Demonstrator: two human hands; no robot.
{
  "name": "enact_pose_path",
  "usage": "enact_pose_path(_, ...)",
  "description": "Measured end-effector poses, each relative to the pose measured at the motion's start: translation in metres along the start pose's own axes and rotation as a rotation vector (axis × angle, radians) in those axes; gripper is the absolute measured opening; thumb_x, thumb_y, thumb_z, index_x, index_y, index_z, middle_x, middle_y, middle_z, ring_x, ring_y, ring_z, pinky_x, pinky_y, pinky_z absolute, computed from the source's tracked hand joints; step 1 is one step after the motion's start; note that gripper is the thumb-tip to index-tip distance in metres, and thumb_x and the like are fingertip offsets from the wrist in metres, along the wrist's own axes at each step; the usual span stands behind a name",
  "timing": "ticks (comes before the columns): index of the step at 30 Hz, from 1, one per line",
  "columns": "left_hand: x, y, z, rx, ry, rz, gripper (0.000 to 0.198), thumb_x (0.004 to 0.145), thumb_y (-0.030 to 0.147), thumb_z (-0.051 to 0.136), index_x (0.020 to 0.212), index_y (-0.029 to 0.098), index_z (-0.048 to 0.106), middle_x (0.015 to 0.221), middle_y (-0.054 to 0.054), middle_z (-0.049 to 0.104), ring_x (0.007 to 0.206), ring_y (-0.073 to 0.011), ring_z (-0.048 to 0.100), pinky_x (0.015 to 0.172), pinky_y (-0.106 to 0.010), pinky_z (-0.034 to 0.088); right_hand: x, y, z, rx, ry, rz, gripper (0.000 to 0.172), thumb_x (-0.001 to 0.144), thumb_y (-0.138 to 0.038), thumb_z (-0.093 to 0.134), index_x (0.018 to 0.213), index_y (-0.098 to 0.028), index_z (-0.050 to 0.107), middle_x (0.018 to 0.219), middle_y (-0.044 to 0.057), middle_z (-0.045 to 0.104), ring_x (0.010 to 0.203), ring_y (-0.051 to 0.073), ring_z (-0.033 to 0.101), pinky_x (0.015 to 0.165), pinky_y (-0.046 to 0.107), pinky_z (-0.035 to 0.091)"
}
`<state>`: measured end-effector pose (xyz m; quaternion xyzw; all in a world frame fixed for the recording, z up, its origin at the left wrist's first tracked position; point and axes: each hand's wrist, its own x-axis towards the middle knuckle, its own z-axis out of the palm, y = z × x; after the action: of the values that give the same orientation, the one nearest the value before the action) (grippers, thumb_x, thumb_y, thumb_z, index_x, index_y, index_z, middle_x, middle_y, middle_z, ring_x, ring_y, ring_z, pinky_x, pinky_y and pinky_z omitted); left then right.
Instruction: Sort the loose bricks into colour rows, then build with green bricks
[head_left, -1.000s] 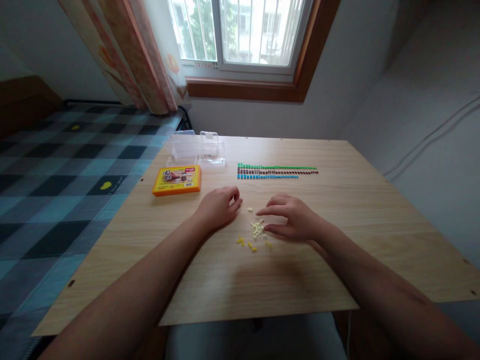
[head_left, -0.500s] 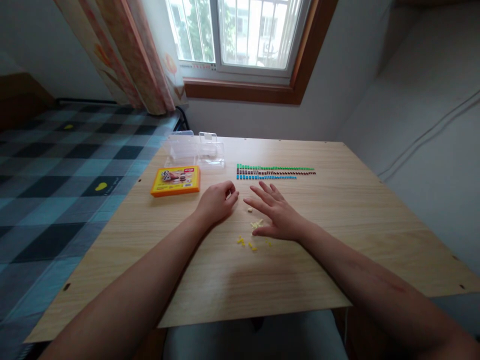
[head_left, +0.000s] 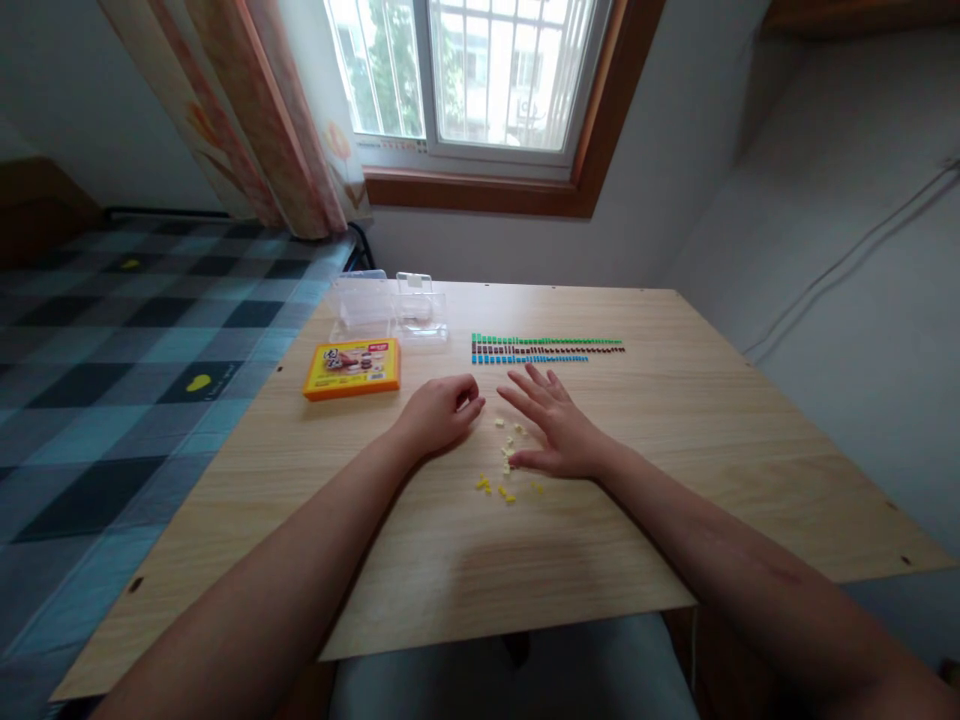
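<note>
My right hand (head_left: 553, 426) lies flat on the wooden table (head_left: 675, 430) with its fingers spread, partly over a small heap of cream-coloured bits (head_left: 510, 440). Just in front of it lie a few yellow bits (head_left: 499, 489). My left hand (head_left: 441, 410) rests beside it in a loose fist, thumb against fingertips; I cannot see anything in it. Beyond both hands run three neat rows of tiny pieces: green (head_left: 547, 340), dark brown (head_left: 547, 349) and blue (head_left: 529, 358).
An orange flat box (head_left: 352, 367) lies at the table's far left, with a clear plastic case (head_left: 390, 308) open behind it. A bed with a checked blue cover (head_left: 112, 360) adjoins the table's left edge. A window and curtain stand behind.
My right hand has opened from a curled pinch over the cream bits to a flat, spread palm and slid slightly away from me. The left hand has stayed put.
</note>
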<state>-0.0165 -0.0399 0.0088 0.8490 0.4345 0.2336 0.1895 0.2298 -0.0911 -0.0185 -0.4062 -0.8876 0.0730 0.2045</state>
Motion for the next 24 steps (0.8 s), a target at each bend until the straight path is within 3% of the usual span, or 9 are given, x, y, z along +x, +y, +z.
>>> enact_pose_path(6, 0.001, 0.000, 0.002, -0.013, 0.020, -0.026, 0.022, 0.089, 0.032, 0.055, 0.072, 0.018, 0.057, 0.065, -0.001, 0.059, 0.061, -0.0152, 0.049, 0.060, -0.028, 0.032, 0.006, -0.007, 0.005, -0.044, -0.047, -0.025, 0.099, 0.082, -0.066, 0.073, 0.162, -0.028, 0.030, 0.169, 0.014, 0.022, 0.158, 0.037, 0.005, 0.124, 0.066, 0.007)
enact_pose_path(13, 0.002, 0.002, 0.000, 0.020, -0.019, -0.060, 0.020, 0.088, 0.033, 0.056, 0.075, 0.018, 0.061, 0.069, -0.002, 0.062, 0.063, -0.0158, 0.051, 0.061, -0.029, 0.033, 0.006, 0.000, 0.006, -0.063, 0.132, 0.146, 0.079, 0.092, -0.053, 0.066, 0.160, -0.027, 0.035, 0.167, 0.013, 0.030, 0.158, 0.037, 0.011, 0.124, 0.065, 0.012)
enact_pose_path(16, -0.001, 0.002, -0.010, 0.052, -0.151, 0.006, 0.017, 0.085, 0.031, 0.057, 0.075, 0.019, 0.062, 0.071, -0.001, 0.064, 0.064, -0.0156, 0.052, 0.061, -0.028, 0.034, 0.004, 0.005, -0.002, -0.004, 0.221, 0.139, 0.068, 0.096, -0.046, 0.060, 0.158, -0.027, 0.039, 0.162, 0.012, 0.040, 0.156, 0.035, 0.020, 0.124, 0.064, 0.016)
enact_pose_path(18, -0.004, 0.003, -0.019, 0.062, -0.292, 0.067, 0.012, 0.080, 0.028, 0.060, 0.072, 0.020, 0.063, 0.072, -0.001, 0.064, 0.064, -0.0153, 0.052, 0.059, -0.028, 0.033, 0.001, 0.009, -0.009, 0.049, 0.257, 0.130, 0.059, 0.097, -0.042, 0.059, 0.152, -0.027, 0.048, 0.152, 0.012, 0.052, 0.149, 0.034, 0.036, 0.122, 0.061, 0.025)
enact_pose_path(21, -0.010, 0.004, -0.029, 0.077, -0.485, 0.034, 0.011, 0.073, 0.029, 0.068, 0.066, 0.021, 0.063, 0.066, 0.001, 0.063, 0.059, -0.0147, 0.051, 0.055, -0.028, 0.030, -0.004, 0.014, -0.019, 0.135, 0.198, 0.068, 0.049, 0.095, -0.038, 0.064, 0.141, -0.024, 0.060, 0.135, 0.014, 0.065, 0.128, 0.030, 0.056, 0.111, 0.053, 0.043)
enact_pose_path(24, -0.014, 0.009, -0.032, 0.116, -0.518, 0.012, 0.021, 0.074, 0.037, 0.071, 0.063, 0.022, 0.062, 0.062, 0.001, 0.061, 0.057, -0.0152, 0.049, 0.053, -0.029, 0.027, -0.007, 0.016, -0.025, 0.184, 0.087, -0.016, 0.047, 0.091, -0.036, 0.069, 0.135, -0.021, 0.065, 0.128, 0.014, 0.068, 0.120, 0.028, 0.060, 0.105, 0.048, 0.048)
